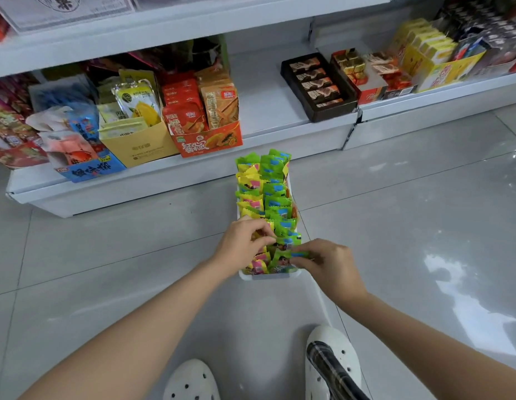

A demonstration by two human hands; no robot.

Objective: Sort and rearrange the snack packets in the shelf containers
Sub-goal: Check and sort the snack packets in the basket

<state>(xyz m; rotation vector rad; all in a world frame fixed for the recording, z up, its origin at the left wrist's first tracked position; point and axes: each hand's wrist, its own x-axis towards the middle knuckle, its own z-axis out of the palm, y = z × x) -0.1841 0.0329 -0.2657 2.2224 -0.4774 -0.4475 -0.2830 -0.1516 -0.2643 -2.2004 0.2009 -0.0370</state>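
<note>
Person crouches over a white tray (pixel 268 276) on the tiled floor (pixel 395 226), just in front of the bottom shelf (pixel 268 111). Tray runs lengthwise away from them, packed with small snack packets (pixel 275 197) standing on edge in rows: green ones mostly right, yellow/pink ones left.

Left hand (pixel 240 245) is at the near-left part of the tray, fingers curled, grip pinching a yellow packet (pixel 261 235) among the row. Right hand (pixel 329 264) is at the near-right corner, fingers curled, grip closed on a green packet (pixel 298 254) held flat-ish above the row tops. Both hands are close together, packets nearly touching.

On the shelf behind, left to right:
- blue box (pixel 89 168) of pouches, far left
- yellow box (pixel 138 145) with pale pouches
- orange box (pixel 210 142) with red and tan packets
- bare gap of shelf
- dark box (pixel 320 85) of chocolate bars
- red box (pixel 366 82) with gold-wrapped pieces
- yellow cartons (pixel 435 59), far right

An upper shelf overhangs at the top; its contents are too blurred to read.

White clogs (pixel 333 362) on the person's feet show at the bottom edge, right foot nearer the tray.
</note>
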